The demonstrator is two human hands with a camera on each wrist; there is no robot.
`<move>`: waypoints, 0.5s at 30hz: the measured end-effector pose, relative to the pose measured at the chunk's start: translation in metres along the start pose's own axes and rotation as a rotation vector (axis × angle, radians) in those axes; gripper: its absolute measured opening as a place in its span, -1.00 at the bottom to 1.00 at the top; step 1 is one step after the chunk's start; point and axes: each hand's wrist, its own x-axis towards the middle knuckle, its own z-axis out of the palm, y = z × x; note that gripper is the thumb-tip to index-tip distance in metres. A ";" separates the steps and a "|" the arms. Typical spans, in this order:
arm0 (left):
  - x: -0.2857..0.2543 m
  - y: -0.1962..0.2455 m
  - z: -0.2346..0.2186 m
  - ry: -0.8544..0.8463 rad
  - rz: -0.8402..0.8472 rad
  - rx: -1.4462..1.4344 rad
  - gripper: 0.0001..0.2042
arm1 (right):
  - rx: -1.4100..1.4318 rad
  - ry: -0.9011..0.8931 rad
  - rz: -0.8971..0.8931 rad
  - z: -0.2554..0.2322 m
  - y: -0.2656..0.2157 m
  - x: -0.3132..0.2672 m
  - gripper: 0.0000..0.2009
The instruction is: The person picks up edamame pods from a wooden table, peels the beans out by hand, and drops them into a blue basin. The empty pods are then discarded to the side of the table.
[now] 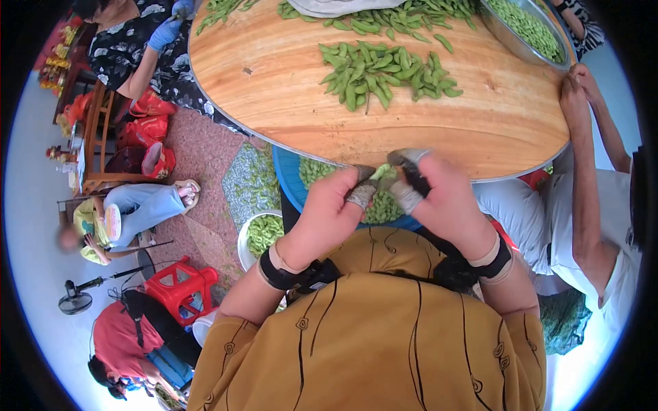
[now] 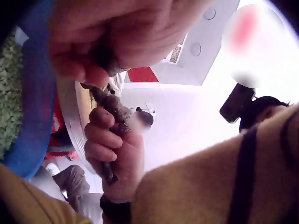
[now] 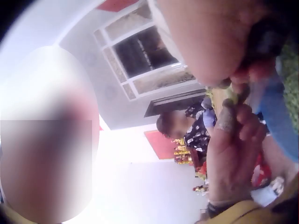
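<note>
Both hands meet over a blue basin [image 1: 282, 179] at the table's near edge. A green pod [image 1: 384, 172] is between their fingertips; the left hand [image 1: 330, 205] pinches it from one side, the right hand [image 1: 447, 202] from the other. In the right wrist view the pod [image 3: 231, 94] shows light green between the left hand [image 3: 236, 144] and the right hand [image 3: 219, 42]. Grey coverings wrap some fingers and thumbs. Shelled beans [image 1: 384, 209] lie in the basin below. A pile of pods [image 1: 373, 72] rests on the wooden table [image 1: 274, 89].
A metal bowl of beans [image 1: 524, 31] stands at the table's back right, with more pods [image 1: 356, 26] along the far side. A white bowl of pods [image 1: 264, 234] is left of the lap. People sit on both sides; a red stool [image 1: 181, 288] stands lower left.
</note>
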 end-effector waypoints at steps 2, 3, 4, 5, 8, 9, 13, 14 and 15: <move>-0.001 0.000 0.000 0.003 0.218 0.345 -0.80 | -0.119 -0.063 0.011 -0.002 -0.002 0.000 -0.73; -0.001 0.000 -0.002 0.004 0.217 0.343 -0.80 | -0.170 -0.135 0.006 -0.003 0.006 -0.001 -0.74; -0.002 -0.001 -0.005 -0.048 0.331 0.406 -0.76 | -0.221 -0.206 0.001 -0.004 0.010 -0.001 -0.74; -0.002 -0.003 -0.008 -0.100 0.442 0.466 -0.71 | -0.219 -0.210 0.004 -0.005 0.011 -0.001 -0.74; -0.004 -0.008 -0.017 -0.229 0.489 0.479 -0.75 | 0.017 -0.375 0.113 -0.006 0.011 -0.002 -0.76; -0.008 -0.006 -0.021 -0.228 0.485 0.478 -0.75 | 0.116 -0.375 0.030 -0.004 0.013 -0.002 -0.80; -0.018 -0.002 -0.030 -0.484 -0.058 -0.198 -0.88 | 0.564 -0.601 0.419 -0.006 0.012 -0.003 -0.89; -0.020 -0.006 -0.031 -0.499 -0.124 -0.361 -0.88 | 0.567 -0.604 0.420 -0.005 0.011 -0.003 -0.89; -0.023 -0.010 -0.031 -0.497 -0.127 -0.362 -0.88 | 0.626 -0.608 0.412 -0.003 0.010 -0.003 -0.92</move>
